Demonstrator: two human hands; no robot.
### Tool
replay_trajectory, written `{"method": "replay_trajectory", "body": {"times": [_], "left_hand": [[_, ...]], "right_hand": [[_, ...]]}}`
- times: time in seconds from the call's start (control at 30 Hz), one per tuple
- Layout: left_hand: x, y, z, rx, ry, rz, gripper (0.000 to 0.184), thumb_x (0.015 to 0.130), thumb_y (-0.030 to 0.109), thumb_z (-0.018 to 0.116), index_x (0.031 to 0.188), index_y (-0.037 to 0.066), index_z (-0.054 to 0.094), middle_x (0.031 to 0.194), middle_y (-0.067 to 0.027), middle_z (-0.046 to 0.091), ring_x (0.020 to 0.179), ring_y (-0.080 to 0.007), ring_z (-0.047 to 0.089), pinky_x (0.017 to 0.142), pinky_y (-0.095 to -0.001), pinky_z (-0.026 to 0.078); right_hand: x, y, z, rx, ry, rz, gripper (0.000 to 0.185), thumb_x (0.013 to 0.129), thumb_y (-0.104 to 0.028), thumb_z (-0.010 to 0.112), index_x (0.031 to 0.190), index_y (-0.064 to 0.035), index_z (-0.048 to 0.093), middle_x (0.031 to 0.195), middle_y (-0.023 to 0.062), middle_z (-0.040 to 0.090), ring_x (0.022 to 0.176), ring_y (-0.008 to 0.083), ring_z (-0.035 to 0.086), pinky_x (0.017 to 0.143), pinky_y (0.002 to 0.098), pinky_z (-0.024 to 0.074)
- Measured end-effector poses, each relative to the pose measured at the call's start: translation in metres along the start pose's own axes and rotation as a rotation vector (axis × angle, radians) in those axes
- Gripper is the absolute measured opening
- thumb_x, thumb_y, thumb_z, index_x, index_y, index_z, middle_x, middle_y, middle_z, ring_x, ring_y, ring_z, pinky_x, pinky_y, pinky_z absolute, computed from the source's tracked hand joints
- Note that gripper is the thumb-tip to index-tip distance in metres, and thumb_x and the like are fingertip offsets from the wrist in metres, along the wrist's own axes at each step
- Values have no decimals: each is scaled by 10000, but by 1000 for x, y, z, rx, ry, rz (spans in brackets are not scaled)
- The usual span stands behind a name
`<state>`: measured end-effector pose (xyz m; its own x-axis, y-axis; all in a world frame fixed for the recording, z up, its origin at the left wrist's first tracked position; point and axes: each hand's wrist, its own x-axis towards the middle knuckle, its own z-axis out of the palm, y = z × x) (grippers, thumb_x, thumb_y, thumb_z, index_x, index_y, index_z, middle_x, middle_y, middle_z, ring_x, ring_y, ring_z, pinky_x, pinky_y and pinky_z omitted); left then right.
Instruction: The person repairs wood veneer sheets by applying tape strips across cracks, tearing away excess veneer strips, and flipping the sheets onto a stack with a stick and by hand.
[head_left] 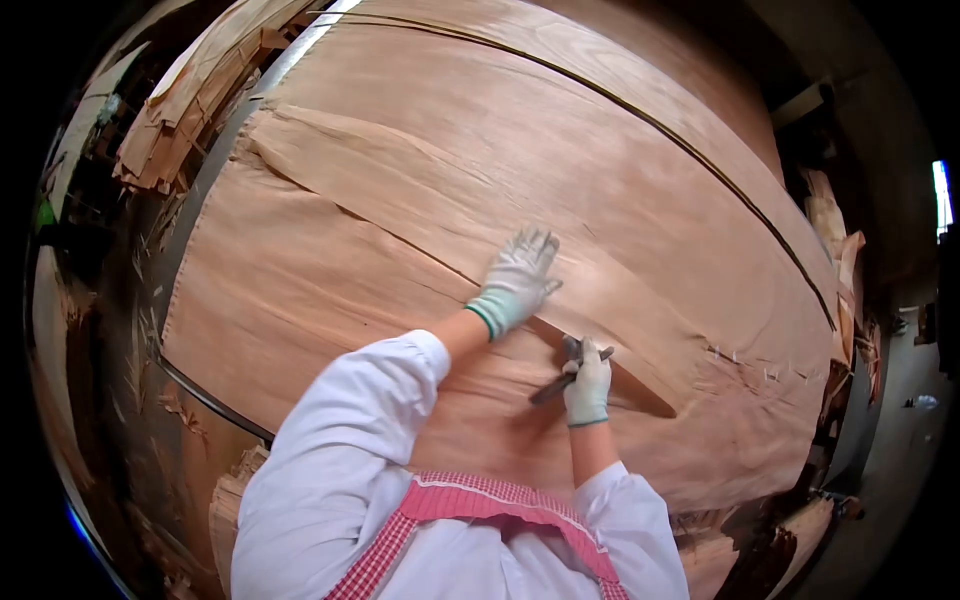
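Note:
A large sheet of thin, reddish-brown wood veneer (300,260) covers the work surface, with wrinkles in several places. My left hand (519,277), in a white glove with a green cuff, lies flat on the veneer with its fingers spread, across a long dark seam. To its lower right, my right hand (588,382), also gloved, is wrapped round a dark metal tool (552,388) whose blade points to the left, close over the veneer. A lighter strip of veneer (640,325) runs along the seam, its edge slightly raised beside the tool.
A long dark strip (640,110) curves over the far part of the sheet. Torn veneer scraps (185,120) are piled at the upper left, and more scraps (845,265) hang at the right. A metal edge (215,403) shows at the lower left.

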<state>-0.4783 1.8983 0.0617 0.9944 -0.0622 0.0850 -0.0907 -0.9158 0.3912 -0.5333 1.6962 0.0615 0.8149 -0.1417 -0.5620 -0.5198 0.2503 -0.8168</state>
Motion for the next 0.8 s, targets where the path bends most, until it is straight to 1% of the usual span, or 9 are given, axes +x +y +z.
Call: {"method": "replay_trajectory", "body": {"times": [0.03,0.13,0.17,0.3,0.37,0.47,0.5,0.57,0.8], "left_hand": [[-2,5,2,-46,-117,-59,702,949,441,435,1475,13,256,1537,-194,246,1440,-309,197,1185,-410,87],[-4,1,26,12,5,-53,703,939,440,453,1463,8,276,1535,-180,256,1433,-302,212,1177,-428,105],[-5,2,19,-17,-36,-66,692,941,428,452,1461,5,278,1545,-173,236,1440,-303,191,1179,-424,103],[-2,-7,6,-120,-95,-95,633,952,357,429,1462,11,285,1542,-168,254,1427,-320,232,1167,-437,158],[17,-48,-29,-100,-313,-402,563,950,263,420,1459,46,317,1548,-133,263,1432,-305,229,1167,-419,165],[-3,-144,-37,338,131,-608,483,919,165,417,1392,62,413,1515,-135,331,1400,-295,307,1146,-408,231],[-6,-174,-49,408,262,-628,463,913,153,417,1367,64,436,1497,-137,363,1388,-286,334,1140,-405,249],[-9,-222,-43,215,304,-481,453,909,134,413,1356,64,439,1469,-141,401,1369,-280,364,1140,-400,255],[-12,-233,-47,49,405,-441,442,920,124,420,1360,76,424,1426,-145,449,1330,-286,407,1124,-373,292]], "right_hand": [[-8,-6,-10,-29,-85,86,186,946,-227,592,999,-57,539,864,61,634,734,157,663,423,220,396],[-32,-44,-22,-210,-246,251,385,963,-402,533,1019,-23,574,899,110,665,663,178,663,433,232,421],[-40,-65,-11,-319,-226,163,478,960,-472,502,987,-4,590,900,125,664,599,168,636,449,235,439],[-2,-95,18,-676,-277,-44,387,963,-395,521,931,-14,585,819,90,641,550,149,577,479,255,442],[40,-75,7,-835,-342,-15,311,970,-313,513,898,-19,583,784,82,636,535,141,552,495,264,447],[70,-68,-3,-1191,-384,-366,247,975,-226,479,869,-17,558,704,75,610,550,152,575,498,291,454],[78,-65,8,-1381,-313,-701,261,980,-243,463,892,-15,554,649,142,617,562,247,624,514,377,482],[56,-76,81,-1669,-285,-886,288,964,-282,469,945,-16,576,740,226,651,696,381,653,606,471,504],[45,12,344,-1693,-597,-809,251,941,-218,428,1003,-15,564,883,243,685,855,389,680,740,482,530]]}}
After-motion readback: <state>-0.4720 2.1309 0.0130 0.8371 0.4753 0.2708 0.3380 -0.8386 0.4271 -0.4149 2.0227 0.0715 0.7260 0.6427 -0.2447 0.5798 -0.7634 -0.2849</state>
